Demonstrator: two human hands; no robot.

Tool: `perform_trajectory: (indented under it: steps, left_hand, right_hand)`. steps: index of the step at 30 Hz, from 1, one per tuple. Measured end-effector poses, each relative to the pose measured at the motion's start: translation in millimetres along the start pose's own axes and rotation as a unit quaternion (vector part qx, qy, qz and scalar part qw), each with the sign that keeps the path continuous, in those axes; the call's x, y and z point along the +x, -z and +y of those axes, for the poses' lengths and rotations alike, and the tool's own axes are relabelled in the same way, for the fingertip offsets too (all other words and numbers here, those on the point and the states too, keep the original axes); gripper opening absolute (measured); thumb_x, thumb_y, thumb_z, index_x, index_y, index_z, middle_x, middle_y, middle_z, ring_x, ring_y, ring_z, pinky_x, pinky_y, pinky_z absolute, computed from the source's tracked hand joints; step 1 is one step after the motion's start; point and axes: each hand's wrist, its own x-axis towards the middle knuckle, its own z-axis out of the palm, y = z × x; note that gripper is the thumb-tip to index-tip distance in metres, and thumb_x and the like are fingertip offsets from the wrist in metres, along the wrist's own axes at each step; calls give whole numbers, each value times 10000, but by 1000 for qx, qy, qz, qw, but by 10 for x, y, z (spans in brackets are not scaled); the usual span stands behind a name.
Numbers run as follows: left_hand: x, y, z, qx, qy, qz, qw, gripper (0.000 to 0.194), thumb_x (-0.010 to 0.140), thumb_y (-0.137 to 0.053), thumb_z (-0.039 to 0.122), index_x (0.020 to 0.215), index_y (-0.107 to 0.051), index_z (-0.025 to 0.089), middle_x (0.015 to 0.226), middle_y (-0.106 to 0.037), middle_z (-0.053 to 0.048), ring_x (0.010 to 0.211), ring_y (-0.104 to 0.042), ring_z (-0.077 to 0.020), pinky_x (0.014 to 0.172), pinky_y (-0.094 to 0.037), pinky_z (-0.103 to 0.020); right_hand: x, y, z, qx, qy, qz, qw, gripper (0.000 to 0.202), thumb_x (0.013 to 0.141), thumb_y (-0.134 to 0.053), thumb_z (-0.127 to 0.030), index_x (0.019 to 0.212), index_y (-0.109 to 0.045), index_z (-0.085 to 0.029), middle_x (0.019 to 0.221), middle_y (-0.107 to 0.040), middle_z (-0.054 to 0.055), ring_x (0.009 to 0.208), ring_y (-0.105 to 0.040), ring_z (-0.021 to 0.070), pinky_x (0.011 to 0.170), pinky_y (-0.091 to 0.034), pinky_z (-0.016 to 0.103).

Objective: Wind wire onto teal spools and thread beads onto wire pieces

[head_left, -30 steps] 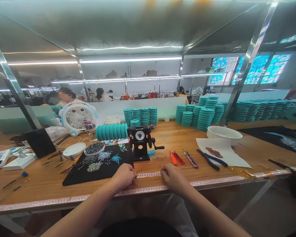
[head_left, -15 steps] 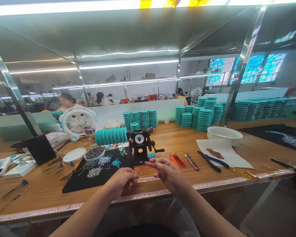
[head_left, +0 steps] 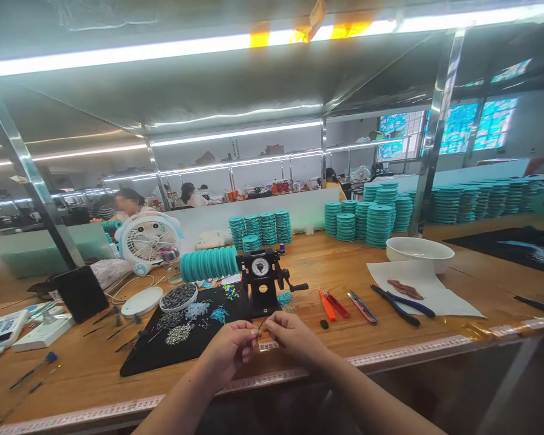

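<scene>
My left hand is closed in a pinch above the front of the wooden table. Its fingertips hold a thin dark strand, too fine to name exactly. Close beside it, my right hand pinches at the strand's other end. Just behind both hands stands a black hand-cranked winder with a round dial. A row of teal spools sits at its left side. Left of my hands, a black mat carries silver beads, pale blue pieces and a white bowl of dark beads.
To the right lie orange-handled cutters, thread snips, pliers and a white paper before a white bowl. Teal spool stacks and a fan stand behind. A measuring tape runs along the front edge.
My right hand has come down and left, its spread fingers closing to a pinch near my left fingertips. A small black piece on the table now shows. The camera view has tilted upward.
</scene>
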Motion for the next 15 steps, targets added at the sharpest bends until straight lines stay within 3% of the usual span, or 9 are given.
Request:
perform_trajectory:
  steps: [6, 15]
  left_hand:
    - [46, 20, -45, -4, 18, -1, 1000, 169, 514, -665, 190, 556, -510, 136, 473, -464, 40, 388, -287, -30, 432, -144, -204]
    - [74, 30, -121, -16, 16, -36, 999, 228, 535, -700, 233, 586, -495, 147, 483, -456, 48, 396, -268, -29, 427, -140, -202]
  right_hand:
    - [60, -82, 95, 51, -27, 7, 998, 260, 695, -613, -410, 665, -537, -163, 568, -488, -35, 544, -417, 118, 551, -332, 245]
    - [109, -69, 111, 6, -9, 2, 1000, 180, 703, -565, -302, 600, -498, -171, 547, -431, -45, 540, -366, 109, 522, -283, 242]
